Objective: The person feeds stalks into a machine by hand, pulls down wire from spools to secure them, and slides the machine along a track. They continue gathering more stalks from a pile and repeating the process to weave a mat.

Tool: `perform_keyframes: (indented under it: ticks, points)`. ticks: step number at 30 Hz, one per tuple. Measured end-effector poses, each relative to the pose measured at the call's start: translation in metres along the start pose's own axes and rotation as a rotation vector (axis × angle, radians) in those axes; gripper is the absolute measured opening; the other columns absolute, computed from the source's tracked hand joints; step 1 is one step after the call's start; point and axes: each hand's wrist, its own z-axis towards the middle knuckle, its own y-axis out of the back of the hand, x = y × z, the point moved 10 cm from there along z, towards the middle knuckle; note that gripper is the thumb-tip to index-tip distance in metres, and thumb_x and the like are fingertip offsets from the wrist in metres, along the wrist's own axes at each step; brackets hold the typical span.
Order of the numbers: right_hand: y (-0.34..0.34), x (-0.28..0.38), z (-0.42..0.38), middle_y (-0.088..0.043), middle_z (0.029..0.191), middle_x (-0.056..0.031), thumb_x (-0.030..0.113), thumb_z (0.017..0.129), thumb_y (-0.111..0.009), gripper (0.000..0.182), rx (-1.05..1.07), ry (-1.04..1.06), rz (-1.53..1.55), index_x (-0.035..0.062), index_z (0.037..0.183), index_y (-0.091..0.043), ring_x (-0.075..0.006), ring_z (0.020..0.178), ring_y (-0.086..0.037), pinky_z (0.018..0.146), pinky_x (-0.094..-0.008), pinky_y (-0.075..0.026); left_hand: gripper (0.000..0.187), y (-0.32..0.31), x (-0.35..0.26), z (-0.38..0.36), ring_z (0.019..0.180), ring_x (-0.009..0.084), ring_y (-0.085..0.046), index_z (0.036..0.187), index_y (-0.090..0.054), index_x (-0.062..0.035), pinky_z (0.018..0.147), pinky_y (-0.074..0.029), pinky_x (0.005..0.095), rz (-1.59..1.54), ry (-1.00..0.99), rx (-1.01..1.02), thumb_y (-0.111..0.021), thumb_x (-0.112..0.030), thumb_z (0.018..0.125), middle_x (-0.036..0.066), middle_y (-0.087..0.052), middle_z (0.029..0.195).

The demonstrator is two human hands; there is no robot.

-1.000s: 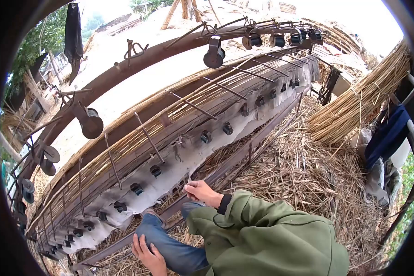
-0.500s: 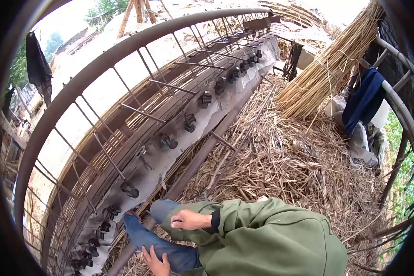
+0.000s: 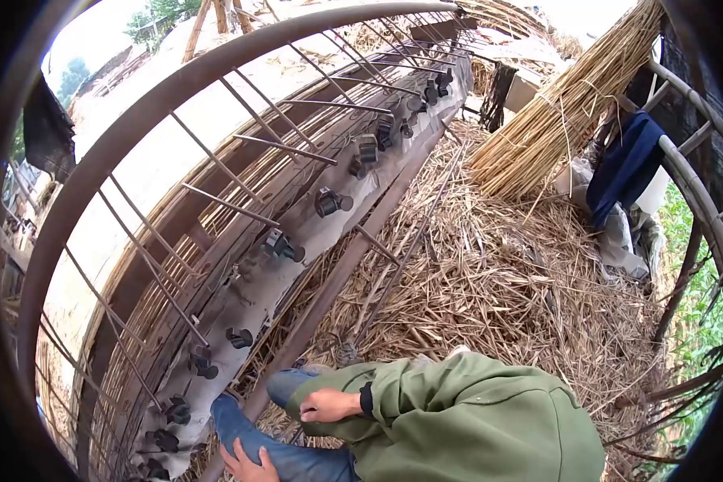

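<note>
Over green cloth, a loosely curled right hand (image 3: 327,406).

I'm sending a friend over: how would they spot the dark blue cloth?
Start at the big, slanting bundle of tan reeds, upper right. Beside its lower end, the dark blue cloth hangs by a curved grey pole. Its solid navy sets it apart from the pale, crumpled sheeting just below.

Bright daylight falls on ground littered with dry straw (image 3: 490,273). A reed bundle (image 3: 574,100) leans beside dark blue cloth (image 3: 625,169), with green plants (image 3: 696,273) at the right edge.
</note>
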Motion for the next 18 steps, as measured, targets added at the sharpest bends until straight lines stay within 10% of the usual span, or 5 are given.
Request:
perform_keyframes:
  ticks: [6,9,12,15,18]
  points:
    - [-0.008,0.002,-0.002,-0.062,0.083,-0.0177,0.025,0.083,-0.054,0.023,-0.012,0.058,-0.051,0.0042,0.091,-0.061,-0.036,0.079,-0.058,0.071,-0.0416,-0.046,0.053,0.044,-0.02,-0.017,0.116,0.0433,-0.039,0.124,-0.05,-0.0094,0.097,-0.034,0.0465,0.065,-0.095,-0.116,-0.062,-0.037,0.081,0.025,-0.04,0.13]
    - [-0.004,0.018,-0.006,-0.061,0.083,-0.0186,0.022,0.084,-0.053,0.02,-0.038,0.131,-0.046,0.0036,0.089,-0.059,-0.0371,0.078,-0.057,0.069,-0.0411,-0.045,0.048,0.045,-0.007,-0.03,0.119,0.0407,-0.035,0.12,-0.048,-0.0061,0.102,-0.026,0.0492,-0.015,0.094,-0.079,-0.063,-0.014,0.074,0.021,-0.034,0.135]
    - [0.013,0.049,-0.01,-0.062,0.08,-0.016,0.021,0.085,-0.054,0.02,-0.081,0.209,0.064,0.0044,0.093,-0.062,-0.0339,0.076,-0.06,0.068,-0.0393,-0.047,0.049,0.069,-0.015,-0.036,0.115,0.0425,-0.038,0.112,-0.055,-0.0079,0.093,-0.037,0.0489,-0.02,0.036,-0.183,-0.073,-0.019,0.067,0.022,-0.036,0.13]
    - [0.02,0.08,-0.007,-0.058,0.069,-0.0059,0.011,0.087,-0.054,0.012,-0.022,0.15,0.188,0.001,0.09,-0.061,-0.0099,0.063,-0.054,0.059,-0.0258,-0.044,0.053,0.078,-0.004,-0.043,0.116,0.044,-0.035,0.113,-0.056,-0.0107,0.095,-0.035,0.0513,-0.128,0.033,-0.203,-0.074,-0.023,0.065,0.022,-0.034,0.132]
    - [0.045,0.159,-0.006,-0.059,0.071,-0.0076,0.005,0.085,-0.057,0.008,-0.08,0.334,0.07,0.0005,0.089,-0.062,-0.0141,0.063,-0.056,0.058,-0.0279,-0.045,0.05,0.081,0.002,-0.051,0.12,0.0417,-0.035,0.114,-0.056,-0.0124,0.098,-0.033,0.0488,-0.166,0.036,-0.193,-0.073,-0.021,0.068,0.019,-0.034,0.135]
